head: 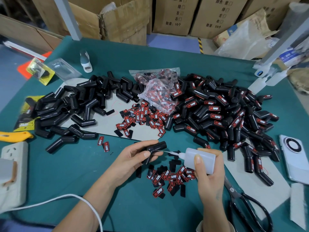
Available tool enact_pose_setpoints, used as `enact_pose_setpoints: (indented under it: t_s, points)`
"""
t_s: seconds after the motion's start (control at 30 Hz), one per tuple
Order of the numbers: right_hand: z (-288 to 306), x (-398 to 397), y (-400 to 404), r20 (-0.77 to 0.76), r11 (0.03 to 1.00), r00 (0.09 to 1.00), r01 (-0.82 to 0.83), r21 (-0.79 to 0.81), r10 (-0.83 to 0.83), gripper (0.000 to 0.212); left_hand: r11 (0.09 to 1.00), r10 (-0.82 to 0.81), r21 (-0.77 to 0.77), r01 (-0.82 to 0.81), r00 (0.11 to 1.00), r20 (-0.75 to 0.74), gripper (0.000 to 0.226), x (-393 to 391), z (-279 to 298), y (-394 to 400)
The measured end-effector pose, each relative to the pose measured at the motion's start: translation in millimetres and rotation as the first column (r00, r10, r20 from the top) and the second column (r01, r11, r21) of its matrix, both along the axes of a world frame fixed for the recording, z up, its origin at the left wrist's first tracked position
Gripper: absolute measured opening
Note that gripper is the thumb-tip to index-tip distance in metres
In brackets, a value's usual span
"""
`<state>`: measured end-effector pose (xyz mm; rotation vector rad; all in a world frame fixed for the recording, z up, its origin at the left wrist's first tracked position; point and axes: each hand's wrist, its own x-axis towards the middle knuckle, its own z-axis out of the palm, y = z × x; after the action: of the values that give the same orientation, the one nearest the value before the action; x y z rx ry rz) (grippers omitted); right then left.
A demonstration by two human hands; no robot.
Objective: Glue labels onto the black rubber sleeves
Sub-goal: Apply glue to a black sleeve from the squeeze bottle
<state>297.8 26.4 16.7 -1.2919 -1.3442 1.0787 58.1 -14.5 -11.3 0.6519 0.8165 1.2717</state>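
My left hand [133,158] grips a bent black rubber sleeve [158,147] above the green table. My right hand [209,173] holds a translucent glue bottle [199,158] on its side, its nozzle pointing left at the sleeve. Red-and-black labels [172,177] lie scattered just below the bottle. A pile of unlabelled sleeves [80,104] fills the left of the table. A bigger heap of labelled sleeves [222,114] covers the right. More labels [142,118] lie in the middle, by a plastic bag of labels [158,92].
Black scissors [249,206] lie at the front right, a phone [294,158] beside them. A power strip [14,171] and a yellow knife [15,135] sit at the left edge. A white cable [66,197] crosses my left forearm. Spare glue bottles [265,82] and cardboard boxes [173,14] stand behind.
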Motion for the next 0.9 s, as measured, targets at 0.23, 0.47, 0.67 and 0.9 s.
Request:
enact_pose_setpoints:
  t_s: [0.23, 0.47, 0.67, 0.9]
  points:
    - [1.1, 0.3, 0.0, -0.009, 1.000, 1.000, 0.003, 0.000, -0.003, 0.024, 1.000, 0.001, 0.008, -0.001, 1.000, -0.001, 0.042, 0.4, 1.2, 0.0]
    - [0.4, 0.2, 0.2, 0.000, 1.000, 1.000, 0.014, -0.003, -0.014, 0.026, 1.000, -0.002, 0.025, 0.002, 1.000, -0.004, 0.042, 0.3, 1.3, 0.3]
    - [-1.3, 0.7, 0.6, -0.001, 0.999, 1.000, 0.031, -0.008, -0.031, 0.028, 0.999, -0.008, 0.034, 0.009, 1.000, -0.019, 0.040, -0.5, -0.7, 0.1]
    - [-0.9, 2.0, 0.4, -0.001, 0.999, 0.999, 0.034, 0.007, -0.034, 0.026, 0.999, -0.004, 0.034, 0.005, 1.000, -0.027, 0.041, -0.2, -1.1, 0.6]
